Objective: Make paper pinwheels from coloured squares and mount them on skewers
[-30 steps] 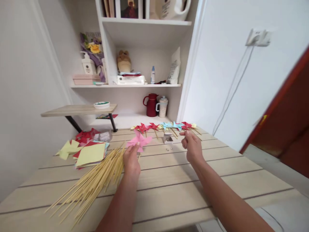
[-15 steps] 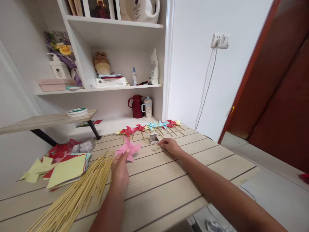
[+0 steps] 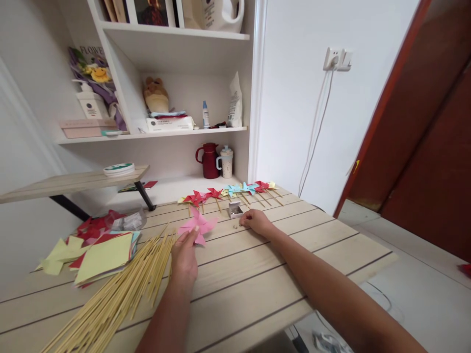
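Left hand (image 3: 184,260): rests on the table, fingers closed on the lower edge of the pink paper pinwheel (image 3: 197,226), which it holds just above the boards, near the middle of the table.
Right hand (image 3: 257,221): lies palm down on the table, fingertips drawn narrowly together at the small metal pins (image 3: 235,226); whether a pin is pinched cannot be told.
Small metal pins: 2 or so tiny pieces loose on the boards, between the pinwheel and the right hand.
Small open box (image 3: 234,210): stands just beyond the pins, toward the far edge.
Table (image 3: 257,274): pale planks with dark seams; its right edge and near right corner are in view.
Bamboo skewers (image 3: 117,296): a loose fan spread from the near left corner toward the left hand, their tips just beside it.
Paper squares (image 3: 99,252): a yellow-topped stack with red and blue sheets beneath, near the left edge; cut yellow and red pieces lie beside it.
Finished pinwheels (image 3: 228,192): a row of red, blue and yellow ones on sticks along the far edge.
Raised shelf board (image 3: 73,181): at the far left corner, bearing a round tape roll (image 3: 118,169).
Wall shelves (image 3: 172,132): behind the table, with a red jug (image 3: 209,161) and a lidded cup (image 3: 226,163) in the lowest bay.
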